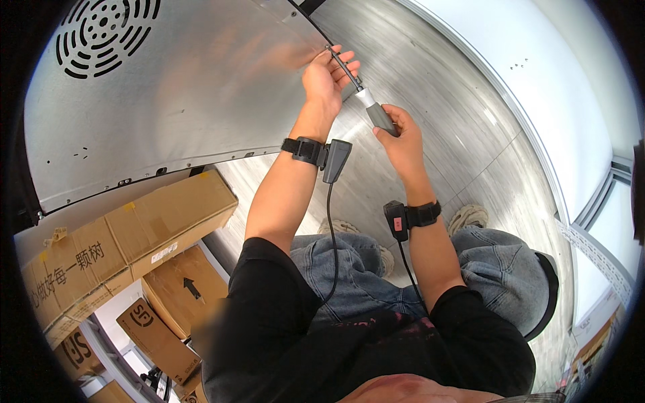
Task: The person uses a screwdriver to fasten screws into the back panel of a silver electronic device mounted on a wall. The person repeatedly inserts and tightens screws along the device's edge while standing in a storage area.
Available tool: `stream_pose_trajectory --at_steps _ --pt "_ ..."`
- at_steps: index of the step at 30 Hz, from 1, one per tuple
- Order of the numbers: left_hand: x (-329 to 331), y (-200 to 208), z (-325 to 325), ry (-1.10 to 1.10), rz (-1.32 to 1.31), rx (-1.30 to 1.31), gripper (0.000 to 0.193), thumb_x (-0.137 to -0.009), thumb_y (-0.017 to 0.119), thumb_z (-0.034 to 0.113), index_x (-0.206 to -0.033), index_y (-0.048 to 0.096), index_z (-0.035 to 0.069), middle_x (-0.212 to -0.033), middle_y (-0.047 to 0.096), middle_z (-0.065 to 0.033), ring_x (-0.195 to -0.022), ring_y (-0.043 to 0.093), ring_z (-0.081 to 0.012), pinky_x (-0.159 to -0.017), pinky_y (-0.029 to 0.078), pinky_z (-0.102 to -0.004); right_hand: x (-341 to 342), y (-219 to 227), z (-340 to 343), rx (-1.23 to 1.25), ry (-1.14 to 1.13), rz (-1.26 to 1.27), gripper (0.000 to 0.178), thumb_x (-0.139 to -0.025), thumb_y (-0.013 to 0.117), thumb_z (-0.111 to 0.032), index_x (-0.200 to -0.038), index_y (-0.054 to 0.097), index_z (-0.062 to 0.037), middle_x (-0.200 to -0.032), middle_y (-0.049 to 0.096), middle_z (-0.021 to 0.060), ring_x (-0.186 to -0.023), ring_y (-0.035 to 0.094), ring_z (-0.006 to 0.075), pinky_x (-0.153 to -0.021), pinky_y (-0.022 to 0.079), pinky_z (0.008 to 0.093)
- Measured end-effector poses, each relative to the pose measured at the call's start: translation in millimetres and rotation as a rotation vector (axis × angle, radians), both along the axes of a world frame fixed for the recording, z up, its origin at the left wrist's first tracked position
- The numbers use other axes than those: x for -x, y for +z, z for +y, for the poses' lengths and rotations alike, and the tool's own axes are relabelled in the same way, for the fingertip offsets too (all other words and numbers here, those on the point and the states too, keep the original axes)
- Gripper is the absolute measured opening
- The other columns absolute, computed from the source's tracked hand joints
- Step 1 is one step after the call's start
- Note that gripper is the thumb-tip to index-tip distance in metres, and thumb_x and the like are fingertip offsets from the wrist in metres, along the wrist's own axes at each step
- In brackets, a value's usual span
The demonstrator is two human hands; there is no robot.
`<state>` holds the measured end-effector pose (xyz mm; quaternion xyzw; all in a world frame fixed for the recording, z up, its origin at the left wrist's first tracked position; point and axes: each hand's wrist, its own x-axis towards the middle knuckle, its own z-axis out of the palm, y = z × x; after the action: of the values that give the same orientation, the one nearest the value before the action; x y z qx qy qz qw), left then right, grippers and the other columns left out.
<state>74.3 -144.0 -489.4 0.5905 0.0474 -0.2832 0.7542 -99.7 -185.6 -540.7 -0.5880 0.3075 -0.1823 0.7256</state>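
Observation:
A screwdriver (381, 119) with a grey and white handle and a long dark shaft slants up and left across the middle. My right hand (403, 140) is closed round the handle's lower end. At the shaft's far end, my left hand (324, 79) has its thumb and fingers curled about the tip, palm partly turned up. The tip meets the edge area of a large silver metal panel (222, 87); a screw there is too small to make out. My left wrist and hand lie over the panel's right edge.
Round vent slots (103, 23) pierce the panel at upper left. Long cardboard boxes (161, 215) and smaller cartons (185, 289) stack at lower left. A white cabinet side (537, 80) curves along the right. Cables hang from black wrist devices (339, 161). Grey wood-look floor (463, 141) lies below.

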Motion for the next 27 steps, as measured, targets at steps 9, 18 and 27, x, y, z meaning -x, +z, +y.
stream_pose_trajectory --at_steps 9,18,27 --pt "-0.6 -2.9 0.9 -0.008 -0.018 -0.004 0.03 -0.096 0.035 0.019 -0.112 0.051 -0.001 -0.099 0.064 -0.0165 -0.079 0.066 -0.0245 -0.066 0.054 -0.0321 1.0 -3.2 -1.2 -0.067 0.001 -0.002 0.04 -0.077 0.066 -0.003 -0.117 0.058 -0.0012 -0.1 0.063 0.009 -0.08 0.059 0.0132 -0.071 0.047 0.027" --pt "0.4 -4.0 1.4 -0.005 -0.021 0.002 0.029 -0.096 0.037 0.018 -0.113 0.051 -0.001 -0.099 0.064 -0.016 -0.079 0.066 -0.0241 -0.066 0.054 -0.032 1.9 1.6 -2.9 -0.21 0.009 -0.037 0.039 -0.079 0.065 -0.005 -0.117 0.058 -0.0001 -0.091 0.063 0.0065 -0.069 0.056 0.0103 -0.062 0.046 0.0252" --pt "2.2 -0.8 2.1 -0.04 -0.031 -0.077 0.019 -0.094 0.05 0.018 -0.105 0.056 0.004 -0.09 0.063 -0.0074 -0.073 0.064 -0.0169 -0.062 0.052 -0.028 -0.3 0.2 4.5 0.193 -0.057 0.014 0.045 -0.075 0.069 -0.003 -0.118 0.054 -0.004 -0.103 0.06 0.0106 -0.083 0.058 0.0186 -0.072 0.048 0.0308"
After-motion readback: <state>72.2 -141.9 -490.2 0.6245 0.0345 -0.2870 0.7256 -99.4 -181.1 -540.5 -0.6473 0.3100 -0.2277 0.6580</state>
